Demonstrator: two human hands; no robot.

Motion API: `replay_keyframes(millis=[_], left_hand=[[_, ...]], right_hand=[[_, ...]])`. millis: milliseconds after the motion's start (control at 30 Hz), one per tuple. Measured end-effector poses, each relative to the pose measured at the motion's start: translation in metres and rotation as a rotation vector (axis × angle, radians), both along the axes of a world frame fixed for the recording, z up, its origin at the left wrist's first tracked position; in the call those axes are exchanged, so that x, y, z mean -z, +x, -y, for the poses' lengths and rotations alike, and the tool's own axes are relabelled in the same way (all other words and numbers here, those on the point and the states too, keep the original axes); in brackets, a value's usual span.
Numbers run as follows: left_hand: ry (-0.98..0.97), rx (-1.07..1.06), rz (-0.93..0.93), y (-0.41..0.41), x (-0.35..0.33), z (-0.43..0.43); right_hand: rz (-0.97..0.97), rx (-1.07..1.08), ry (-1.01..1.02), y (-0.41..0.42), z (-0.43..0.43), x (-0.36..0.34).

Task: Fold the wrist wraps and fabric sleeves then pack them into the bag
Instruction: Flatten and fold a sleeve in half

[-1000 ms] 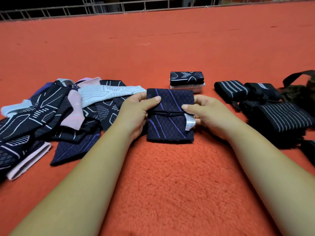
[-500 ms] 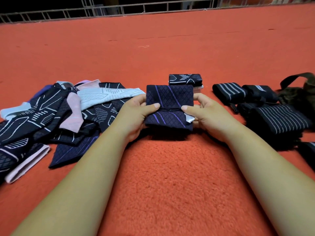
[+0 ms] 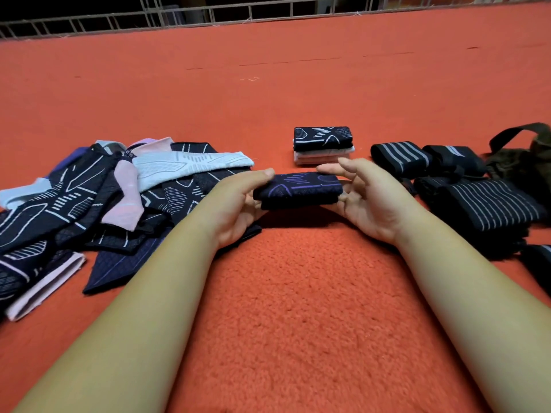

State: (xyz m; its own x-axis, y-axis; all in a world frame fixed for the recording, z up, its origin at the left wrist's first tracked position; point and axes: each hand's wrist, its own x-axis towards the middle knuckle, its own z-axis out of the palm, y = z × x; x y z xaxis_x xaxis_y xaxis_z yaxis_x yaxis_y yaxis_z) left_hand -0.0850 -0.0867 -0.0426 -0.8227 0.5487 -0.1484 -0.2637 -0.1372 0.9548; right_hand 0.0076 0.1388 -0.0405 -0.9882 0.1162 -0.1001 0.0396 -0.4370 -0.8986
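A dark navy fabric sleeve with purple lines point(image 3: 298, 189) is folded into a thick packet and lifted just above the red carpet. My left hand point(image 3: 238, 204) grips its left end, thumb on top. My right hand point(image 3: 363, 198) holds its right end, fingers underneath and thumb over the top. Just beyond it lies a small stack of folded sleeves point(image 3: 323, 146), dark patterned on top of white. A heap of unfolded sleeves point(image 3: 98, 201) in black, pink, pale blue and purple spreads to the left. Rolled black wrist wraps with grey stripes point(image 3: 477, 201) lie to the right. A dark olive bag point(image 3: 527, 162) sits at the far right.
Red carpet point(image 3: 283, 308) covers the whole floor, with bare room in front of me and far ahead. A metal railing point(image 3: 208, 13) runs along the far edge. Another dark wrap point(image 3: 539, 263) lies at the right edge.
The navy sleeve lay flat and half folded; both hands have folded it over once more and raised it off the carpet into a thick packet.
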Motion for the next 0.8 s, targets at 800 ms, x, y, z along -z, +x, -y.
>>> replay_keyframes(millis=[800], left_hand=[[-0.374, -0.386, -0.613, 0.013, -0.001, -0.05]], right_hand=[[-0.066, 0.563, 0.885, 0.003, -0.008, -0.002]])
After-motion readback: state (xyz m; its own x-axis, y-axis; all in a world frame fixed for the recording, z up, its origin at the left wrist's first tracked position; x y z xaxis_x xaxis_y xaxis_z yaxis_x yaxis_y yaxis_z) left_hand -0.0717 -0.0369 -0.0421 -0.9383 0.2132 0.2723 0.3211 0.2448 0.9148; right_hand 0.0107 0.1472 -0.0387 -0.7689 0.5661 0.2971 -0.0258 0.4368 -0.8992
